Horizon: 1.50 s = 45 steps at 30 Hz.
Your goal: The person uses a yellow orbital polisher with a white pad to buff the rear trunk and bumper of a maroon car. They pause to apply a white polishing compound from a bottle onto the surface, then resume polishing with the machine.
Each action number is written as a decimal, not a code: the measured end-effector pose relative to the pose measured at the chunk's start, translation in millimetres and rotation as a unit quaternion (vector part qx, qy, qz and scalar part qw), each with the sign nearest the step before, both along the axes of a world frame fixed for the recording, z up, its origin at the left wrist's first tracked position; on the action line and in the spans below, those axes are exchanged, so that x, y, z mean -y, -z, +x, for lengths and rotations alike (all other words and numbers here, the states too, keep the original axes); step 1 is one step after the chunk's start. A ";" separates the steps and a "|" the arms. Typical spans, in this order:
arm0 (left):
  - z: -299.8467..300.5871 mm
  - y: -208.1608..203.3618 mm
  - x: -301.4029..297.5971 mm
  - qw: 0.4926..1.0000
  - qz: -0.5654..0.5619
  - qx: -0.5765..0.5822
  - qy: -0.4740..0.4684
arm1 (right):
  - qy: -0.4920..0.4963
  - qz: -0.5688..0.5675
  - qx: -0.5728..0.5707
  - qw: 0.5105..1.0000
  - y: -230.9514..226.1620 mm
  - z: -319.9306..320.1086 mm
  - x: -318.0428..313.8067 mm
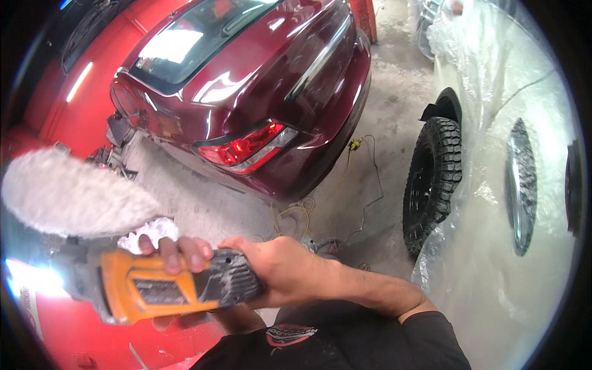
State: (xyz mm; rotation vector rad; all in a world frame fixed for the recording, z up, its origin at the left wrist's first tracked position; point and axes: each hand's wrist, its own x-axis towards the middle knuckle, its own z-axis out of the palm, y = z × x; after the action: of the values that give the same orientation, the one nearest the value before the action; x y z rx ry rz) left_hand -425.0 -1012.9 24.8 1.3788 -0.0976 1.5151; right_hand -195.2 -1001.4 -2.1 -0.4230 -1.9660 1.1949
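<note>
A yellow and black power polisher (151,287) with a round, fluffy white wool pad (77,194) is held out to the left, its pad end blurred. My right hand (277,265) closes around the black rear end of the body. Fingers of my left hand (176,253) wrap over the polisher's middle, while its palm is mostly hidden beneath the tool. The pad appears in front of a red surface; whether it touches anything I cannot tell. Ahead stands a glossy dark-red car (246,105), its red and clear tail light (250,145) facing me, apart from the polisher.
On the right, clear plastic sheeting (493,185) drapes a pale vehicle beside a knobbly black tire (435,176). A cord (373,185) trails over the stained concrete floor (216,213). Bright red surfaces (92,74) line the left, with mixed items (114,160) beside the car.
</note>
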 end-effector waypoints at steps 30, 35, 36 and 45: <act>91.7 190.7 -238.5 0.732 -0.387 -0.341 -0.445 | 0.017 -0.555 -0.058 0.829 276.6 -47.2 -157.6; 128.8 166.5 -274.0 0.627 -0.356 -0.480 -0.500 | -0.042 -0.560 -0.167 0.810 283.7 -46.3 -184.7; 136.6 160.3 -282.0 0.595 -0.350 -0.511 -0.512 | -0.047 -0.557 -0.194 0.806 276.8 -40.8 -190.1; 223.0 131.3 -383.0 0.478 -0.280 -0.649 -0.522 | -0.060 -0.566 -0.320 0.757 269.9 5.8 -276.6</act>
State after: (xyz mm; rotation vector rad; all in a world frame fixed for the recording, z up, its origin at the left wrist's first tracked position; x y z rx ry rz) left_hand -202.0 -629.9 -106.5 1.6502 2.3398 0.6218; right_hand -189.3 -724.8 -272.0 -0.3767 -0.5128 2.1807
